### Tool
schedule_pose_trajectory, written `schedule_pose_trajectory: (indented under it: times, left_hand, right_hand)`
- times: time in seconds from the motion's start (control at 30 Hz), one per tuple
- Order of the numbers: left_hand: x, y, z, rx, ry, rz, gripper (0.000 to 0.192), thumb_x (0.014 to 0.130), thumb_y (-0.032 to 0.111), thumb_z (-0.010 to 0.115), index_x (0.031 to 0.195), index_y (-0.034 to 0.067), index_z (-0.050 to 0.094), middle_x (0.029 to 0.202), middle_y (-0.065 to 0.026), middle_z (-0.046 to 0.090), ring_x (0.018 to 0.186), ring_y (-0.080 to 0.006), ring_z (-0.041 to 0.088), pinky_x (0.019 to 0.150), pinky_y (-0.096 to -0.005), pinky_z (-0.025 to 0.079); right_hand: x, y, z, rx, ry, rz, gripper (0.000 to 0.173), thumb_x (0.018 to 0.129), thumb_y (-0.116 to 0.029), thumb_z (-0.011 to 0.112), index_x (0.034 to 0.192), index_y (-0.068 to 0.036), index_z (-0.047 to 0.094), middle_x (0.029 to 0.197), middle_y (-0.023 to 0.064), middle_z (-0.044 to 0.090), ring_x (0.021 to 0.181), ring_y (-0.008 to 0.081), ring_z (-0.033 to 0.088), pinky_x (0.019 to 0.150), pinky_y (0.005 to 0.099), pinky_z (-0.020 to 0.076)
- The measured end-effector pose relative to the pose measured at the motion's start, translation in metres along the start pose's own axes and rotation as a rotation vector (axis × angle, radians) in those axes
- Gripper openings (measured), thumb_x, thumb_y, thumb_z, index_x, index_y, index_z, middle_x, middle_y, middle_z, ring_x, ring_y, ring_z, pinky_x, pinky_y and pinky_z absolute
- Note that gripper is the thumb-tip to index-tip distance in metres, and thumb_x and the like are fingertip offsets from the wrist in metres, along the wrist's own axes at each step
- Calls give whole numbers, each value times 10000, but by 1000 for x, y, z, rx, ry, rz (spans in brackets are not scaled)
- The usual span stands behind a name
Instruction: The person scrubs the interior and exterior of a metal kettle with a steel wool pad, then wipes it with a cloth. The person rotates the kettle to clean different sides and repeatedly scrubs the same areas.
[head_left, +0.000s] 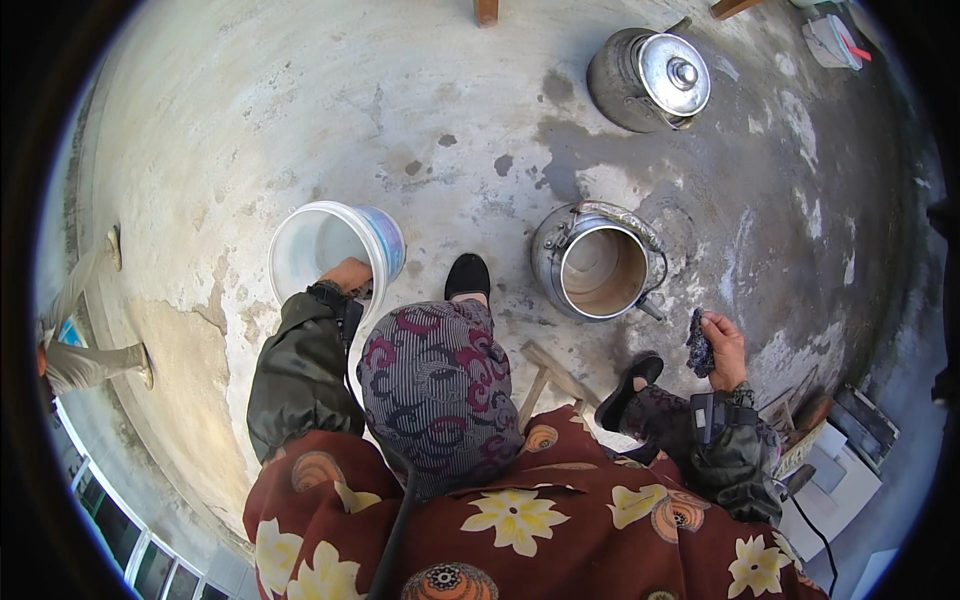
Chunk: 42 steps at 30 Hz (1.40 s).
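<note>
My left hand reaches inside the rim of a white plastic bucket with a blue label on its outside. Its fingers are partly hidden, with something dark by them, so its grip is unclear. My right hand pinches a dark, matted scouring pad above the floor. Between my hands, slightly farther off, stands a large metal kettle without its lid. The kettle's inside is brownish, its bail handle lies over to one side, and a short spout points towards my right hand.
A second, sooty metal kettle with a shiny lid stands farther away on the stained concrete floor. A pale bucket with a red handle is at far right. Someone's legs show at left. A wooden stool is beneath me.
</note>
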<state>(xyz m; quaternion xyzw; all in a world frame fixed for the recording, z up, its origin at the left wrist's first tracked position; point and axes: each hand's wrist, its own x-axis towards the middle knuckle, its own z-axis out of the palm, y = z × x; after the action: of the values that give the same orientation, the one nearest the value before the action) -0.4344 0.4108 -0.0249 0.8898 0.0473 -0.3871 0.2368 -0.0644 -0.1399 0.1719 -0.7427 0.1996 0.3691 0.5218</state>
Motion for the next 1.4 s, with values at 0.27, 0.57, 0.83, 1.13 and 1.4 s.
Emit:
schedule_pose_trajectory:
  times: [0.27,0.57,0.83,1.13,1.4]
  left_hand:
    - [-23,15,-28,-898,-165,-267,378,843,265,554,1147,45,598,994,-88,653,788,-218,645,623,-323,529]
    - [-24,20,-15,-761,-188,-528,380,849,271,562,1148,38,595,994,-91,652,803,-214,642,647,-319,525]
    - [-32,27,-22,-678,-135,-608,383,855,276,570,1149,32,592,995,-93,652,816,-211,639,669,-315,521]
    - [-26,23,-30,-598,-115,-655,387,861,281,578,1150,24,588,996,-96,652,830,-207,636,694,-310,517]
    - [-28,16,-31,-568,-73,-682,391,866,286,585,1151,18,585,996,-99,652,844,-204,633,716,-307,513]
  right_hand:
    - [-5,-6,1,57,33,-10,113,868,-79,645,969,-28,649,823,2,646,689,77,595,614,222,486]
    - [-13,-15,1,88,-7,-32,118,858,-71,651,963,-19,653,854,2,648,745,65,585,661,209,467]
    - [-19,-13,-12,110,-6,-83,112,876,-73,636,982,-41,654,873,-14,642,756,60,587,671,215,479]
    - [-24,-14,-25,214,3,-74,144,850,-78,666,980,-21,647,861,8,651,731,70,595,633,222,486]
    - [-25,-8,-34,209,22,-121,139,852,-91,668,967,-16,652,864,5,649,748,67,589,643,223,483]
